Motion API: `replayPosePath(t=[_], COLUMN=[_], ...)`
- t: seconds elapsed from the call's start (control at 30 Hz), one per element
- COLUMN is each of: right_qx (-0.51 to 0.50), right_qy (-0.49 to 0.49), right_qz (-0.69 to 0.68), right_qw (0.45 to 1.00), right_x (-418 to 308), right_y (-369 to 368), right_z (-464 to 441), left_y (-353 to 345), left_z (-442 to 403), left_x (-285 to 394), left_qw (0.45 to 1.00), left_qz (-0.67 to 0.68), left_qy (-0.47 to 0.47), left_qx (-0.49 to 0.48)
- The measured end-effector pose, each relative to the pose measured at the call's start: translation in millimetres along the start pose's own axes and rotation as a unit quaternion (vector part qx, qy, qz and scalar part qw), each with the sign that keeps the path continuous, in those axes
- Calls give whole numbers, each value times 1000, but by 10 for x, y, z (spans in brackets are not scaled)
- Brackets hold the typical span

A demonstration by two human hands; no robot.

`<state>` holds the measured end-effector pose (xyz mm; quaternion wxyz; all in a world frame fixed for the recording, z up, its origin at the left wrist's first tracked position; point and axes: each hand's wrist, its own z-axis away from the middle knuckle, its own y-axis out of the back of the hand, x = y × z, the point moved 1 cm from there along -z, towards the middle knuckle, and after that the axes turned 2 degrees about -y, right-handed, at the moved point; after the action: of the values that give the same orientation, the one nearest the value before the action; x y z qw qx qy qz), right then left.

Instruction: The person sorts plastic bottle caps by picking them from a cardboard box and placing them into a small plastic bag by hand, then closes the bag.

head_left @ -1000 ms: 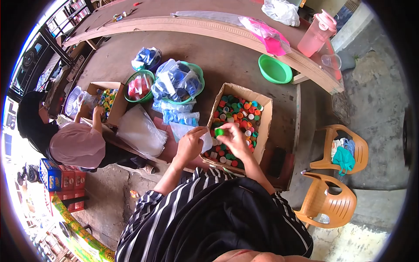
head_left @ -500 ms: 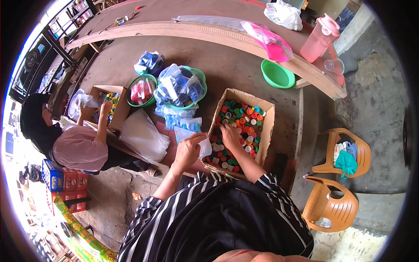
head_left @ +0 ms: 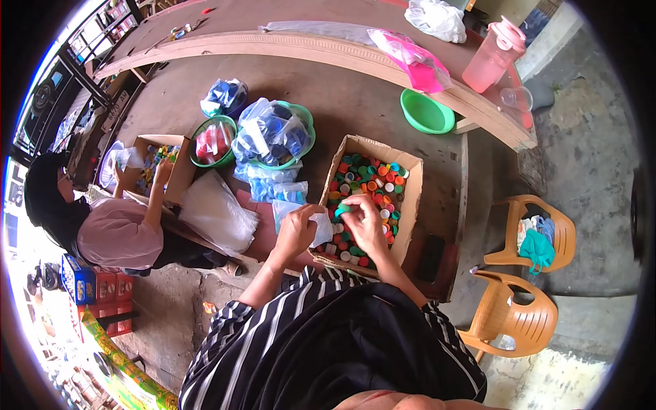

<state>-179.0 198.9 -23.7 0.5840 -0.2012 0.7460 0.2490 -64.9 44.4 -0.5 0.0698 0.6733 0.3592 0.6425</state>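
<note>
My left hand (head_left: 297,231) is closed on a clear plastic bag (head_left: 320,232), which hangs at the near left edge of a cardboard box (head_left: 408,225). Loose bottle caps (head_left: 374,179) in red, green, orange and white fill the box. Just above them my right hand (head_left: 363,224) pinches green bottle caps (head_left: 343,210), close to the bag. Exactly how many caps the fingers hold cannot be made out. Left of the box lie blue filled bags (head_left: 280,188) and a stack of flat clear bags (head_left: 217,217).
A co-worker (head_left: 116,229) sits at left with hands in another cap box (head_left: 178,171). Behind stand a basin of blue bags (head_left: 304,119), a green basket with red bags (head_left: 232,157) and a green basin (head_left: 427,113). Orange chairs (head_left: 516,318) stand at right, a wooden ledge (head_left: 314,49) beyond.
My right hand has come up out of the cap box with green caps and moved nearer the bag. My left hand stays on the bag. The whole view has shifted slightly.
</note>
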Motion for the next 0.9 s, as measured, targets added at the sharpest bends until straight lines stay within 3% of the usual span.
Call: replayPosePath(t=[0.07, 0.13, 0.37, 0.43, 0.53, 0.6, 0.67, 0.77, 0.9], right_qx=[-16, -51, -135, -129, -71, -36, 9, -43, -66], right_qy=[80, 158, 95, 124, 132, -16, -16, -55, -72], right_qz=[12, 106, 114, 119, 109, 75, 190, 305, 507], right_qw=[997, 980, 980, 977, 983, 996, 982, 950, 856], right_x=[-40, -272, -398, -407, -298, -80, 445, 1245, 1243], right_y=[-171, -264, -456, -416, -283, -109, 99, 314, 201], right_z=[44, 59, 198, 159, 48, -24, -72, -52, 58], left_y=[4, 26, 249, 283, 356, 413, 439, 459, 463], left_z=[-7, -5, 136, 174, 203, 212, 217, 214, 232], left_x=[6, -34, -180, -220, -152, -77, -41, -30, -21], left_qw=[1000, 999, 999, 998, 1000, 999, 999, 999, 999], left_qz=[0, -6, 36, 37, 3, 8, 7, 1, 5], left_qy=[-8, -27, 27, 56, 11, 2, -5, -6, 1], left_qx=[6, 24, 14, 4, 22, 32, 38, 40, 33])
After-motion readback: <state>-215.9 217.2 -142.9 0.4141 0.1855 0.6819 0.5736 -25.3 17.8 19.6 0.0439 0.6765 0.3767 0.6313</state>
